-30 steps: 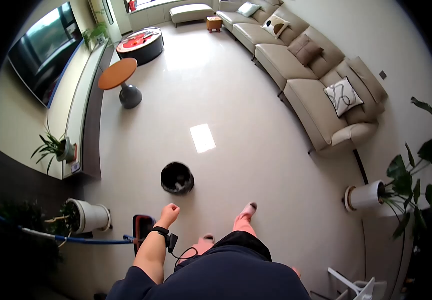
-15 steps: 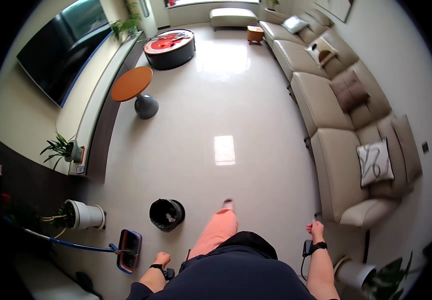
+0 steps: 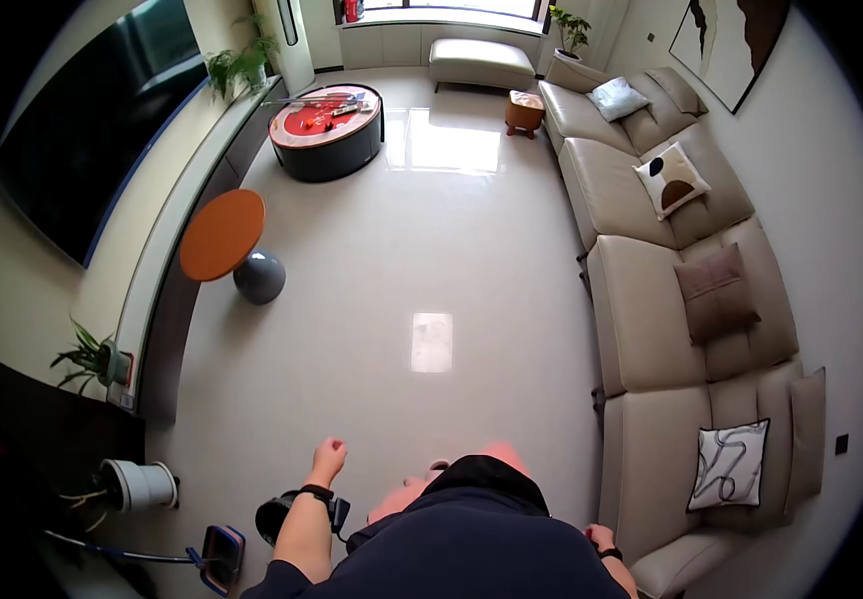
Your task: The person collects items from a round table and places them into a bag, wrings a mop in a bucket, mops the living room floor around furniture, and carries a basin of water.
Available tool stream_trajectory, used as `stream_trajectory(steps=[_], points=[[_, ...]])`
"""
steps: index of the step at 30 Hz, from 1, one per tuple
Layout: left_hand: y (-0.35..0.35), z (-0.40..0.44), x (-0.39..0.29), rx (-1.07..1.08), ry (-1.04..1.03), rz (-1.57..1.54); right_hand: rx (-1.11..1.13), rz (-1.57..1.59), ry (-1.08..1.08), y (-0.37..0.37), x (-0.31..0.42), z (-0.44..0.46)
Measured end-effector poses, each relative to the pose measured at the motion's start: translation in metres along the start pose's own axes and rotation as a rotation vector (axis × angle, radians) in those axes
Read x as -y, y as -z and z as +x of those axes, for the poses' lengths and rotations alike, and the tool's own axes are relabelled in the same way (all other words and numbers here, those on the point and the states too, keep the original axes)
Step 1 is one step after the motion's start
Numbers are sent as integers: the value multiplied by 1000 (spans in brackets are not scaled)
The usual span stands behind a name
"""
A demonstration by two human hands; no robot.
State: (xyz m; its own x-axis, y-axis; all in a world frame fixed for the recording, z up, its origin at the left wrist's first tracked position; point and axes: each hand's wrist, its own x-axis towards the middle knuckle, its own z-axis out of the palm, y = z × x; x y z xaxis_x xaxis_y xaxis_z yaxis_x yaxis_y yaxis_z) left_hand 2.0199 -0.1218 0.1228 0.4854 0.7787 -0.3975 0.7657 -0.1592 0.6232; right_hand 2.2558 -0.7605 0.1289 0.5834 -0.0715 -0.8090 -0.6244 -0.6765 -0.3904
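Observation:
My left hand (image 3: 328, 460) is held out in front of my body at the lower left, its fingers curled together around nothing. A dark band and a small device sit on that wrist. Partly behind the left forearm stands a black bin (image 3: 273, 515). My right hand (image 3: 601, 537) hangs low by my right side, near the arm of the beige sofa (image 3: 651, 334); its fingers look curled, and what they hold, if anything, is too small to tell. A mop or broom head (image 3: 222, 559) on a blue and silver pole rests at the lower left.
An orange-topped side table (image 3: 224, 236) stands along the low cabinet at the left. Beyond it is a round black table with a red top (image 3: 327, 150). A small brown stool (image 3: 524, 113) and a bench (image 3: 481, 62) are at the back. A white pot (image 3: 140, 485) stands at left.
The view has moved forward into the room; the bin and mop head now lie lower in view. My left hand has swung forward, and my right hand has dropped back to my side.

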Motion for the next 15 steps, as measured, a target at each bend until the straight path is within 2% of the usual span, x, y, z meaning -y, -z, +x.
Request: stream_trajectory(steps=[1,4,5,7,8,10,11,12,13,14,15], points=[[9,27,-54,0,-92,9,0,-71,3,8,-5,25],[6,111,-143,-20,-156,21,36,-228,9,25,-31,133],[0,136,-153,-41,-148,14,57,-249,36,32,-35,177],[-17,186,-159,-60,-57,-61,106,-266,134,50,1,264],[-24,197,-163,-98,28,-16,120,-568,174,65,69,291],[-41,207,-152,-63,205,-82,142,-1146,389,85,265,302],[-56,214,-130,-23,255,38,113,-1217,434,84,366,291],[-48,201,-154,75,350,47,123,-1272,706,86,423,338],[-56,197,-149,36,366,70,-37,-405,367,77,497,355],[-57,192,-155,45,440,6,-99,-140,424,64,596,336],[-74,192,-140,-3,557,-142,-94,-33,555,49,681,325]])
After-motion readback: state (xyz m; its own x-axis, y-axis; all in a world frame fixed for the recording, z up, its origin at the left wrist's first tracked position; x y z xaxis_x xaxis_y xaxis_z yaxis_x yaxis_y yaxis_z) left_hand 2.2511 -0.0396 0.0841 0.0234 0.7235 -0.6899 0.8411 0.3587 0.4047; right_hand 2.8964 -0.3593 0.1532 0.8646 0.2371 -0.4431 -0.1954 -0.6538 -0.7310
